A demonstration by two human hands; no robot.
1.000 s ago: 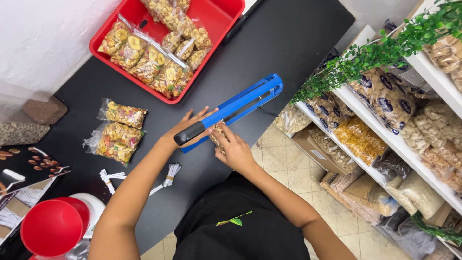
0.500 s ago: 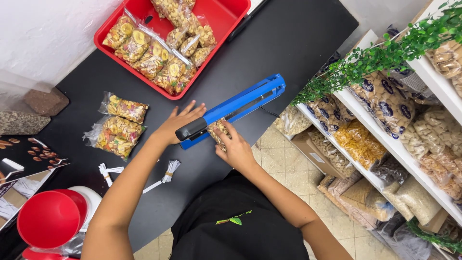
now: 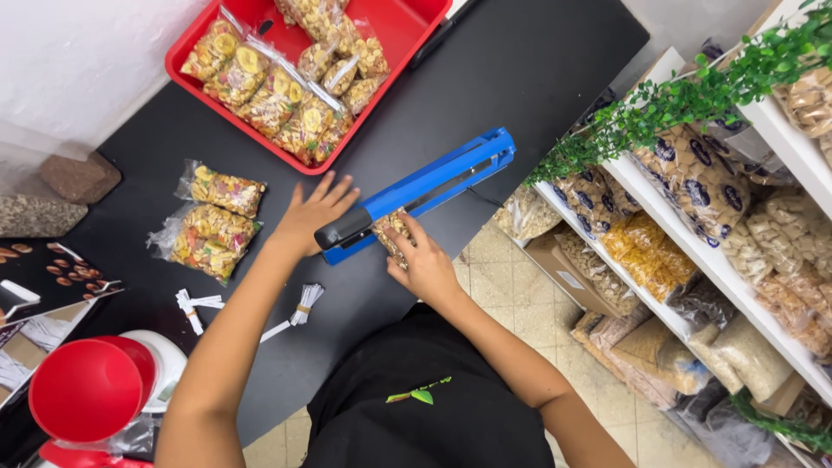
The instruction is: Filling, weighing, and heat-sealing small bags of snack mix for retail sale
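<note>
Black desk (image 3: 520,78) beside stocked shelves: the left hand (image 3: 316,212), earlier draped over the blue heat sealer (image 3: 416,195), now lies spread flat beside its black handle, while the right hand (image 3: 425,264) pinches a snack bag (image 3: 392,232) pushed further under the lowered bar.

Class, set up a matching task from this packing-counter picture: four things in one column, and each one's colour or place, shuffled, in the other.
1. heat sealer
2. tray
3. funnel
4. left hand

a. red, holds filled snack bags
b. blue, long arm
c. flat by the sealer's black handle
d. red, round, near counter corner

Pairs: 1-b, 2-a, 3-d, 4-c
</note>
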